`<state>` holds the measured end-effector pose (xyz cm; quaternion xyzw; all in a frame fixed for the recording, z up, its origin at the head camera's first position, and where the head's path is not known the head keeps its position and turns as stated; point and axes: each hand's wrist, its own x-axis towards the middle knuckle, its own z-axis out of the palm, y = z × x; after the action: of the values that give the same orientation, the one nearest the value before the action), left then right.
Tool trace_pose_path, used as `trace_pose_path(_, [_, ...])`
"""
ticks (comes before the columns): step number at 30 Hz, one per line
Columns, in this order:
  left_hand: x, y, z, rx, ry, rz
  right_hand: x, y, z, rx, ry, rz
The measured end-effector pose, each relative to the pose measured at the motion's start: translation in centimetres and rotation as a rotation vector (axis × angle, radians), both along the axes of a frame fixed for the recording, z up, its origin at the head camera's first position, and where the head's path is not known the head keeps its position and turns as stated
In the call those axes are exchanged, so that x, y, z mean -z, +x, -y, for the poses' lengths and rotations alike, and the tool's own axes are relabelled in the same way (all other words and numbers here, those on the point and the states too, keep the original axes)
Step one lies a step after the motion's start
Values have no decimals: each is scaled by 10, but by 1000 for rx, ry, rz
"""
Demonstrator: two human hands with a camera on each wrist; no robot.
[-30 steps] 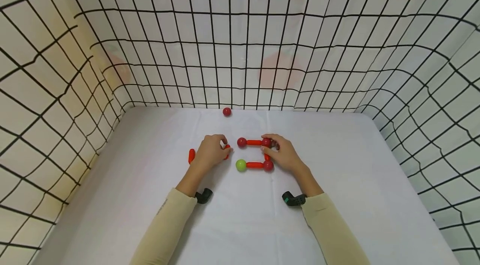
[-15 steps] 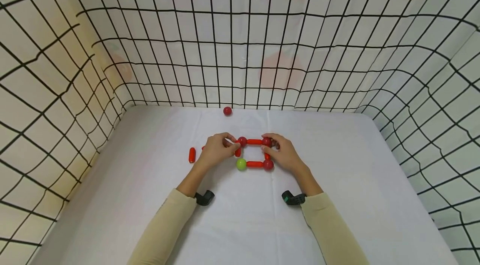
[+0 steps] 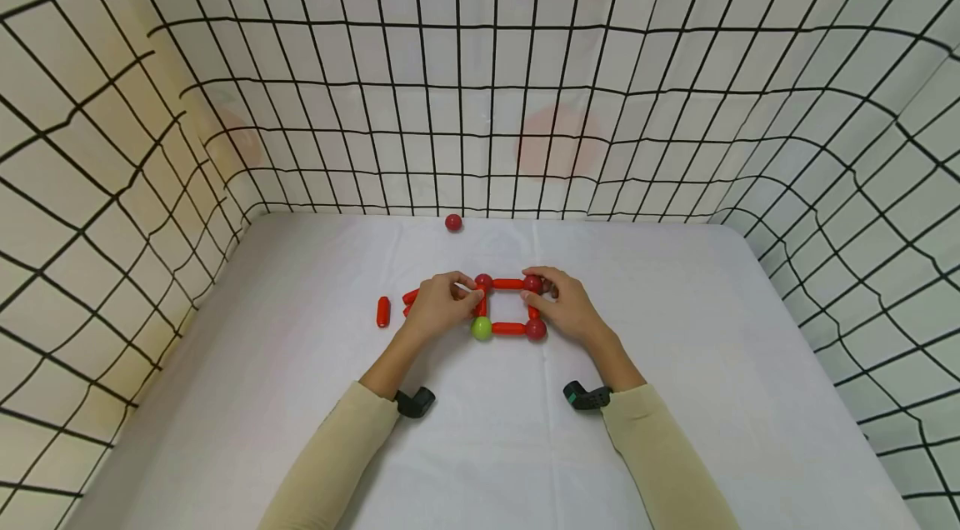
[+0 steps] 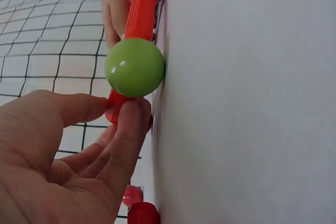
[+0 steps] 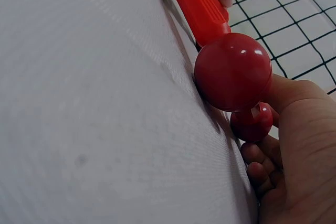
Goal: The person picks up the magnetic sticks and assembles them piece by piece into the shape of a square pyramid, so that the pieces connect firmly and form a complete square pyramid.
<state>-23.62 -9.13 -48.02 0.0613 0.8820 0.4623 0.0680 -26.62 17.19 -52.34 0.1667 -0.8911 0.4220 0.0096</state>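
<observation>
A square of ribbed red rods and balls lies on the white cloth. Its corners are a green ball (image 3: 482, 328) at near left and red balls elsewhere. My left hand (image 3: 441, 303) pinches the left side's red rod (image 3: 483, 304) between thumb and finger; in the left wrist view that rod (image 4: 114, 109) meets the green ball (image 4: 135, 67). With its fingers around the far right red ball (image 3: 532, 283), my right hand (image 3: 566, 307) steadies that corner. The near right red ball (image 5: 233, 72) and near rod (image 5: 202, 11) show large in the right wrist view.
A loose red rod (image 3: 383, 312) lies to the left, and more red rods (image 3: 409, 297) are partly hidden behind my left hand. One separate red ball (image 3: 453, 222) sits near the far edge. Black grid netting (image 3: 495, 88) encloses the table's back and sides.
My left hand has carried a red rod rightward from the loose pieces to the square's left side, between the far left red ball and the green ball. My right hand has stayed put.
</observation>
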Motion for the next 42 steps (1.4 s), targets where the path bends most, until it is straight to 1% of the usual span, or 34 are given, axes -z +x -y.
trace_pose_path(5, [3,0,1,-3,-17,30,-1,1,0,1,-8,11])
trace_pose_path(9, [6,-1,0,-5,-11,37,-1,3,0,4,1,20])
trace_pose_path(12, [9,-2,0,5,-4,34,-1,3,1,9,5,25])
trace_pose_path(18, [12,-3,-1,13,-5,-2,-1,4,0,26,-26,24])
trace_pose_path(22, [12,-3,-1,20,-20,-32,-2,4,-2,26,-35,52])
trace_pose_path(25, [12,-2,-1,24,-31,-50,-4,7,-5,-8,-14,77])
trace_pose_path(31, [10,-2,0,29,-36,-69,-10,17,-16,-156,47,112])
trace_pose_path(34, [9,0,1,37,-45,-61,-10,21,-19,-203,84,116])
trace_pose_path(39, [5,1,8,53,-47,-41,-10,23,-19,-205,88,102])
trace_pose_path(42, [1,0,18,38,-28,-51,-11,24,-20,-200,78,92])
